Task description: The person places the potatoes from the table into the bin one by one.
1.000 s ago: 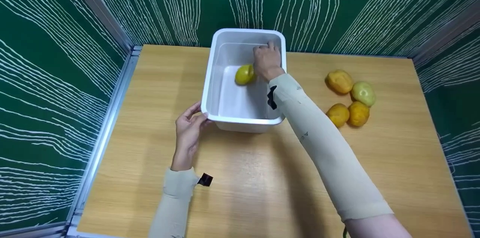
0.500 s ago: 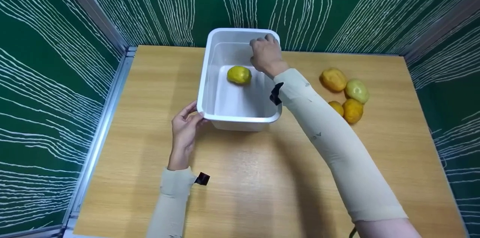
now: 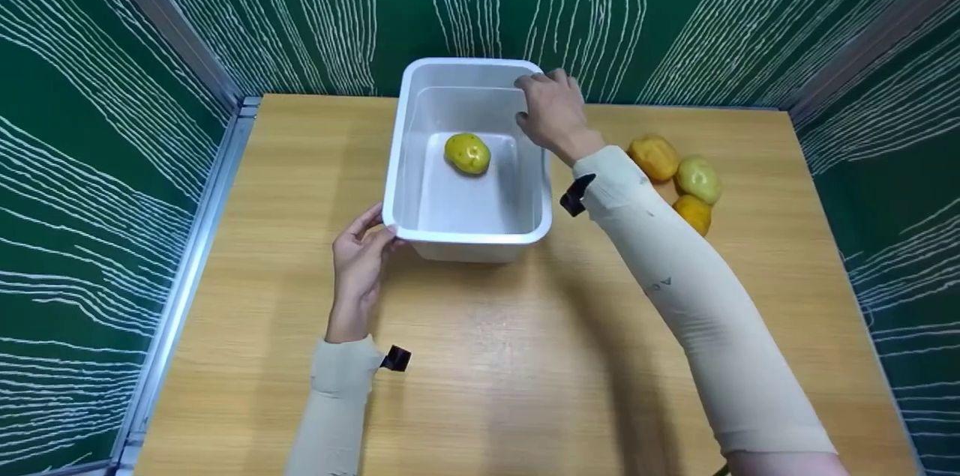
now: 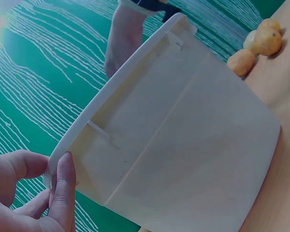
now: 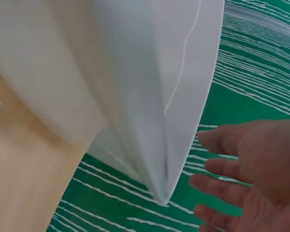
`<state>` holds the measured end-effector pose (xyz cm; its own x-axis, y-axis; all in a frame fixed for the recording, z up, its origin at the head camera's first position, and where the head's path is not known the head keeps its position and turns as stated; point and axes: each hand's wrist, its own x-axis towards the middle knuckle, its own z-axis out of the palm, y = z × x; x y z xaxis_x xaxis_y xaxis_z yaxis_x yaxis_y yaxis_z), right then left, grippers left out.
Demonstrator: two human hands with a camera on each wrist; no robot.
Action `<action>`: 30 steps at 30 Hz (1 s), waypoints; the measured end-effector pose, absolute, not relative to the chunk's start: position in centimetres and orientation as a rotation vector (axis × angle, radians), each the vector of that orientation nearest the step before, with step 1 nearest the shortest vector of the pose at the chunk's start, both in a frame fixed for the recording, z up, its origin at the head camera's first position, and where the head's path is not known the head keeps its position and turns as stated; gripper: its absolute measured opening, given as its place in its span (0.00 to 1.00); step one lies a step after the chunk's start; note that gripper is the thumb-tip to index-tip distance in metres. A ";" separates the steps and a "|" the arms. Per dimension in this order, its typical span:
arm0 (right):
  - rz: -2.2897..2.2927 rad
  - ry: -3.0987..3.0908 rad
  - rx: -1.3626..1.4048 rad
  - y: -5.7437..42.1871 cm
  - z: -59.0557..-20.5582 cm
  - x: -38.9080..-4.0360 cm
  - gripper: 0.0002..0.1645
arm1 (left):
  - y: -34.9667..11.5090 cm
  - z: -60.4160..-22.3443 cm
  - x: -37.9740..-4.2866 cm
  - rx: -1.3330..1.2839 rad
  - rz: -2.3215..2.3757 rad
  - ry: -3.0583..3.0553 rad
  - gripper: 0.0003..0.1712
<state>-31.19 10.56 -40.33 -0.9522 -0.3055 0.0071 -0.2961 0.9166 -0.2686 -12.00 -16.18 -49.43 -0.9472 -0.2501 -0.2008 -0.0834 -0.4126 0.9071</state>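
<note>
A white plastic tub (image 3: 469, 238) stands near the table's back edge in the head view. On its floor lies one rounded, lumpy yellow-green fruit (image 3: 467, 154), its exact kind unclear. My left hand (image 3: 358, 260) pinches the tub's rim at the front left corner, and the left wrist view shows thumb and fingertips on that rim (image 4: 82, 123). My right hand (image 3: 555, 112) is above the tub's back right corner and holds nothing. In the right wrist view its fingers (image 5: 222, 188) are loosely bent, apart from the tub's wall.
To the tub's right sits a cluster of fruit: a yellow-orange one (image 3: 654, 157), a pale green one (image 3: 698, 180) and an orange one (image 3: 691, 214), partly behind the right sleeve (image 3: 675, 281). Green walls with white lines border the wooden table (image 3: 480, 356).
My right hand has drawn back from the fruit and moved right and up, over the tub's edge. The fruit has rolled slightly on the tub's floor. My left hand keeps its grip.
</note>
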 end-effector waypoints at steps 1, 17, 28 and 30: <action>-0.433 3.045 -0.475 10.9 -40.4 -31.1 0.29 | -16.2 -49.4 -12.0 0.477 -2.515 -1.638 0.29; -0.651 3.141 -0.389 16.0 -42.7 -29.9 0.27 | -16.1 -49.4 -12.1 0.505 -2.501 -1.646 0.29; -0.610 3.133 -0.304 19.4 -44.0 -29.7 0.29 | -16.3 -49.4 -12.0 0.475 -2.518 -1.676 0.29; -0.613 3.123 -0.277 20.1 -44.3 -29.8 0.29 | -16.2 -49.4 -12.0 0.486 -2.522 -1.679 0.29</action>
